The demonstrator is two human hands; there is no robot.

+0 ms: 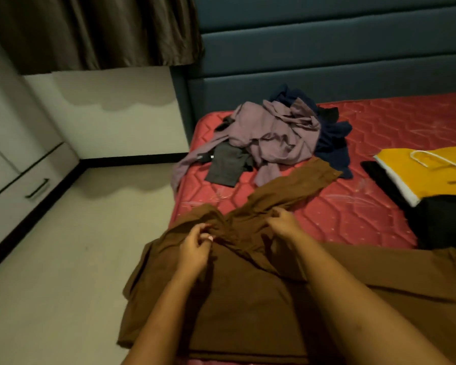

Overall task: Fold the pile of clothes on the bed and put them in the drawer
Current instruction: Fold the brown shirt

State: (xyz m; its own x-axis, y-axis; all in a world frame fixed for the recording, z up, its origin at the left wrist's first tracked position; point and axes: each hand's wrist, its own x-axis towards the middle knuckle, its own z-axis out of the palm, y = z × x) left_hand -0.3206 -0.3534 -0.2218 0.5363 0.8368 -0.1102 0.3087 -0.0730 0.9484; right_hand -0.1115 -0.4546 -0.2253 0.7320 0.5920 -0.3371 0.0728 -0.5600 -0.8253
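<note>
A large brown garment (pixel 242 291) lies spread over the near corner of the red mattress (pixel 379 143), one long part reaching up towards the pile. My left hand (pixel 194 246) pinches a bunched fold of it near the middle. My right hand (pixel 283 223) grips the same bunched cloth a little to the right. Further back a loose pile of clothes (pixel 271 135) holds a mauve piece, a grey piece and dark blue pieces. The white drawer (pixel 21 196) with a dark handle is at the far left, shut.
A yellow bag with a white cord handle (pixel 432 169) lies at the mattress's right side, with dark cloth (pixel 442 222) beside it. A blue padded headboard (pixel 327 54) stands behind. Pale floor (pixel 77 246) runs between bed and drawer unit; a brown curtain (pixel 90 30) hangs above.
</note>
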